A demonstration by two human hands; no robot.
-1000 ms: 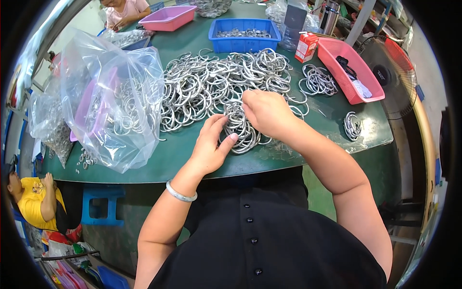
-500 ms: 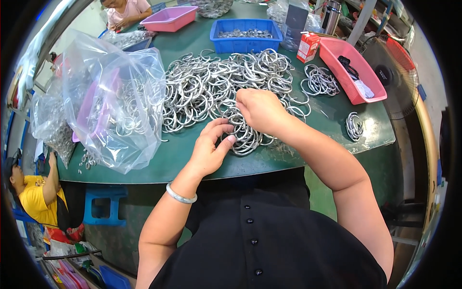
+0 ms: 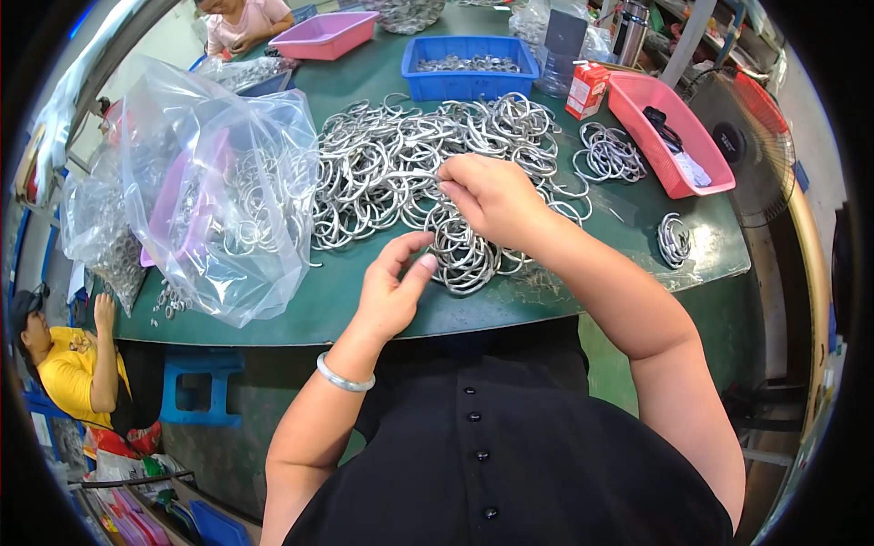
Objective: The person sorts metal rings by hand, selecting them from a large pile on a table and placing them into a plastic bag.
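A wide heap of silvery metal rings (image 3: 382,164) lies on the green table, many of them looking open like hoops. At its near side a tighter cluster of rings (image 3: 464,259) sits between my two hands. My left hand (image 3: 391,287), with a pale bangle on the wrist, is beside this cluster, its thumb and fingers curved and apart with nothing visible between them. Over the heap, my right hand (image 3: 499,202) has its fingertips pinched together. What they hold is too hard to tell among the rings behind.
Clear plastic bags (image 3: 218,200) of metal parts stand at left. A blue bin (image 3: 469,86) is behind the heap; a pink basket (image 3: 669,136), drink carton (image 3: 587,91) and fan (image 3: 742,146) are at right. Smaller ring bunches (image 3: 674,241) lie rightward. Two people sit leftward.
My left hand has drawn back slightly from the ring cluster, its fingers leaving the rings. My right hand has shifted a little left over the heap, still pinched. The person in yellow has raised a hand.
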